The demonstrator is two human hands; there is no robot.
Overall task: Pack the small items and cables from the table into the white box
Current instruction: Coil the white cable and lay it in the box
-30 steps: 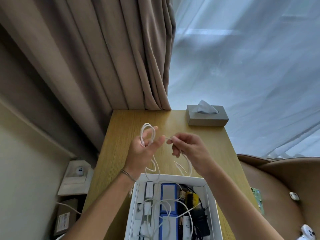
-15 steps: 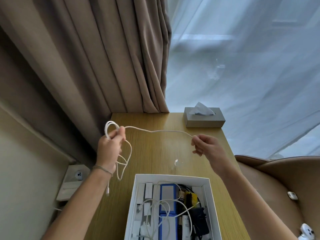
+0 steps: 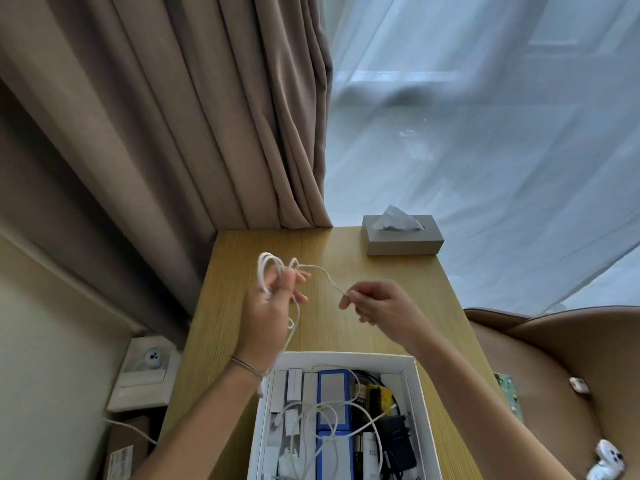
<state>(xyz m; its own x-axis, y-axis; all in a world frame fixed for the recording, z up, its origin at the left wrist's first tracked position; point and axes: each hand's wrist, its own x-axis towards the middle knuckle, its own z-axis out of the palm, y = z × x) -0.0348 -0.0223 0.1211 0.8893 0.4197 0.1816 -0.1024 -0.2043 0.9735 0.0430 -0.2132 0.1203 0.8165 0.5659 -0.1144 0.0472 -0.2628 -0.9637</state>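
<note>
Left of centre, the left hand (image 3: 273, 306) is raised above the wooden counter (image 3: 346, 251), fingers curled around several loops of a thin white cable (image 3: 320, 270), with a loose strand hanging down past the wrist. The cable runs rightward across a short gap to the right hand (image 3: 379, 301), whose thumb and fingertips are pinched on it. Lower centre, the open white box (image 3: 346, 358) sits on the counter, holding white cables, blue-edged packs and a black adapter; upper right, a grey tissue box (image 3: 401, 237) stands at the counter's far edge.

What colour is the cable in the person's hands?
White; the cable shows clearly in the head view.
</note>
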